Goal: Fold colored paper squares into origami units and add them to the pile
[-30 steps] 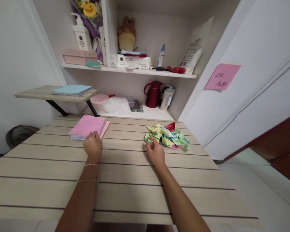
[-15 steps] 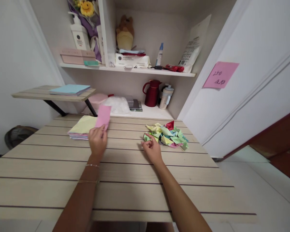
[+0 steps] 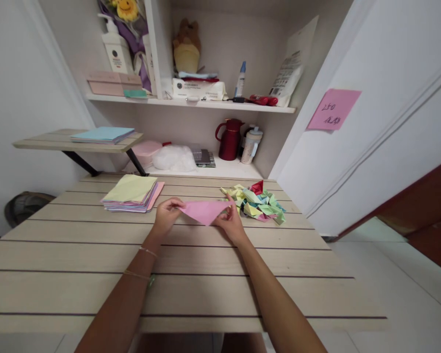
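A pink sheet of paper (image 3: 204, 211) is stretched between my two hands above the slatted table, one corner pointing down toward me. My left hand (image 3: 167, 215) pinches its left corner between thumb and fingers. At the right corner my right hand (image 3: 231, 220) grips the sheet, its fingers partly behind the paper. To the left lies a stack of coloured paper (image 3: 130, 193), yellow on top, with a pink edge sticking out on its right side. Just beyond my right hand is a heap of small folded paper boats (image 3: 259, 203) in yellow, green, blue, pink and red.
A small raised wooden shelf (image 3: 51, 142) holds blue paper sheets (image 3: 103, 135) at the left. Behind the table, the white cabinet carries a red jug (image 3: 230, 139), a pale bottle (image 3: 251, 145) and a plastic bag (image 3: 174, 159). A pink note (image 3: 333, 109) sticks to the right wall.
The pink sheet has moved from beside the stack to the middle of the table. My right hand, earlier without paper near the folded boats, now grips its other corner.
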A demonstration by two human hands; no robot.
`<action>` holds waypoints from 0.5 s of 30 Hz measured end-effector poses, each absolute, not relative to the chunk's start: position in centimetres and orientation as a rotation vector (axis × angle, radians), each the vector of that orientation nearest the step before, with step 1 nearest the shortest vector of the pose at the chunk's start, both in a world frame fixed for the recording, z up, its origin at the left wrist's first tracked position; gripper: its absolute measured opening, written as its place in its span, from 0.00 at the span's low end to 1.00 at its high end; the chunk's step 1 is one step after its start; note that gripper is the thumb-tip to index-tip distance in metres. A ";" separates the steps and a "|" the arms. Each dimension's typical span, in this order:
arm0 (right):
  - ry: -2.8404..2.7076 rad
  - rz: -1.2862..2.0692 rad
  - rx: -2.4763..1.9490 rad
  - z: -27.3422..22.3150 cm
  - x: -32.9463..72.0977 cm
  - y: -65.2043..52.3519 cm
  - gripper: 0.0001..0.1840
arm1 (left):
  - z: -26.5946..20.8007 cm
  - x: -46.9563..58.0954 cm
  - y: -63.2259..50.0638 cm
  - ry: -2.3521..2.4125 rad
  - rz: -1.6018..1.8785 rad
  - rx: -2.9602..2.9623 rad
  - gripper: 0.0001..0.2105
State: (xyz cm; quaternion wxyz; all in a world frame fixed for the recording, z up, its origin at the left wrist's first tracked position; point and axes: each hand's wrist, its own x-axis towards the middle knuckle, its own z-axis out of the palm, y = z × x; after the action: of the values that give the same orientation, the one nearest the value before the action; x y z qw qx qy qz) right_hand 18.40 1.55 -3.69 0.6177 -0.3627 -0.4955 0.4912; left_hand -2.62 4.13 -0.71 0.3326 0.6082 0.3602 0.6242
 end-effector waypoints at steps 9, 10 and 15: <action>-1.412 1.150 -0.751 -2.4 18.7 0.6 0.18 | -1.0 -3.7 4.3 0.722 1.392 1.246 0.06; -1.449 1.097 -0.758 -2.3 18.8 0.5 0.15 | -1.0 -3.6 4.3 0.724 1.400 1.238 0.06; -1.394 0.879 -0.888 -2.1 19.3 0.6 0.10 | -0.8 -2.9 4.1 0.865 1.371 1.306 0.23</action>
State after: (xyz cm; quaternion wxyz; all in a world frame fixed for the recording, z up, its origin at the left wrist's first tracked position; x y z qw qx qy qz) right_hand 19.25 0.58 -2.08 0.5931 -0.3819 -0.5996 0.3779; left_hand -2.95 4.15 -0.84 0.5056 0.5413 0.3587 0.5681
